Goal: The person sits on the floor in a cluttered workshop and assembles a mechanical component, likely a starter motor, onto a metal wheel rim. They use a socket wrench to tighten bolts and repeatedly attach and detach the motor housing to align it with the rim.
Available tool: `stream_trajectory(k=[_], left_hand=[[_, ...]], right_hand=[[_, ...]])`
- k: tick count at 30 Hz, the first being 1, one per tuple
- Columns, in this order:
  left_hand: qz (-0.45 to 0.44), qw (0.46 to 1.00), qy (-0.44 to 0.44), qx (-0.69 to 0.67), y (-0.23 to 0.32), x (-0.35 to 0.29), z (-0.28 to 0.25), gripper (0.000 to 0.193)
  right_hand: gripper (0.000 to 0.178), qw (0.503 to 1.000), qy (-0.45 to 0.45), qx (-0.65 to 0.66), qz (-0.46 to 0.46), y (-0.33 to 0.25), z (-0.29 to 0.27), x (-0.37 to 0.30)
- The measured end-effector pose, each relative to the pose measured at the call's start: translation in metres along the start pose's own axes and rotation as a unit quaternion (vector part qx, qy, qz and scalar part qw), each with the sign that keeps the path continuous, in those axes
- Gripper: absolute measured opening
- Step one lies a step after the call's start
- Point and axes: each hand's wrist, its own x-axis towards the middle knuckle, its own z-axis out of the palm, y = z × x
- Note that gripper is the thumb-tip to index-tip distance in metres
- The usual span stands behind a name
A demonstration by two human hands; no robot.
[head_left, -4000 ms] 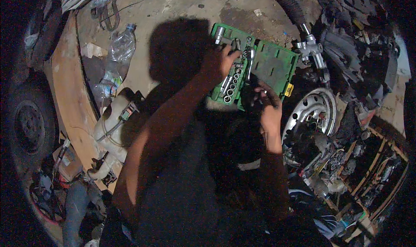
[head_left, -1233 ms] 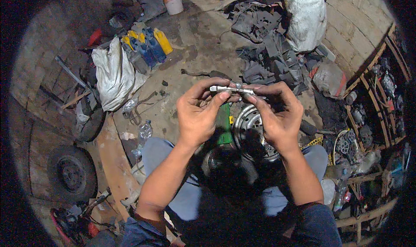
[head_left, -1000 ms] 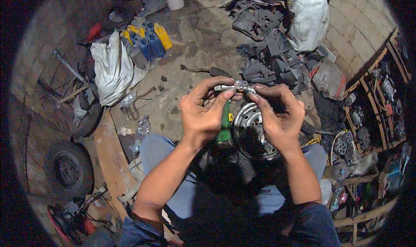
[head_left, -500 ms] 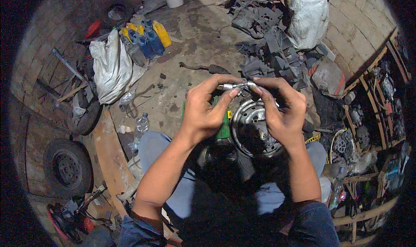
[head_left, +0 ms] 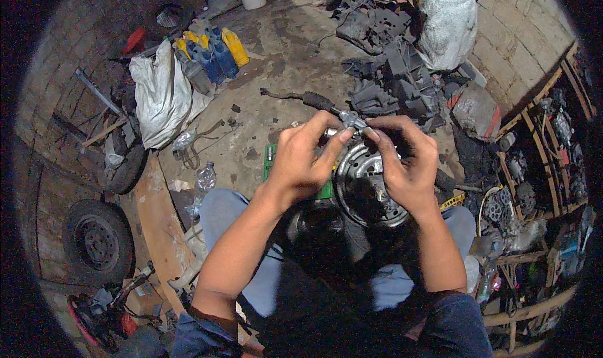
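Observation:
Between the fingertips of both hands is a small silver metal fitting [head_left: 353, 120] with a jointed look; its exact kind is hard to make out. My left hand [head_left: 306, 160] pinches its left end with thumb and forefinger. On the other end, my right hand [head_left: 405, 160] has a similar pinch, with darkened fingertips. Under the hands lies a round silver steel wheel [head_left: 370, 210] with holes around it. Partly behind my left hand shows a green plastic case [head_left: 324, 189].
Beyond my hands, a rod with a ribbed black sleeve [head_left: 314, 102] lies on the floor. White sacks [head_left: 162, 100], blue and yellow bottles [head_left: 217, 59] and dark plastic parts [head_left: 396, 75] stand further off. A tyre [head_left: 97, 242] is at left, a cluttered wooden rack [head_left: 534, 144] at right.
The metal fitting has been turned between my fingers, and its far end now tips up and away. My hands have shifted only slightly.

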Motion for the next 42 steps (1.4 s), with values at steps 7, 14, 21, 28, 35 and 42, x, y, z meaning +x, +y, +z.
stream_trajectory(k=[7,14,21,28,35,42], left_hand=[[-0.008,0.997,-0.035,-0.066,0.006,-0.005,0.009,0.018],[-0.346,0.757,-0.06,-0.551,-0.012,0.0,0.003,0.025],[-0.418,0.664,-0.032,-0.619,-0.02,0.002,0.005,0.025],[-0.319,0.809,-0.096,-0.484,-0.028,-0.001,0.01,0.026],[-0.291,0.87,-0.113,-0.382,-0.022,-0.005,0.011,0.026],[-0.212,0.944,-0.049,-0.247,-0.01,-0.014,0.018,0.027]], right_hand=[[0.012,1.0,0.009,0.009,0.006,-0.002,0.002,0.0],[0.01,0.993,0.067,0.027,0.098,-0.008,-0.003,0.006],[0.011,0.991,0.047,0.044,0.119,-0.001,0.0,0.002],[0.011,0.993,0.012,0.044,0.105,0.002,0.004,0.001],[0.013,0.992,-0.005,0.033,0.124,0.001,0.0,-0.001],[0.011,0.98,-0.02,0.123,0.155,0.002,0.001,-0.008]])
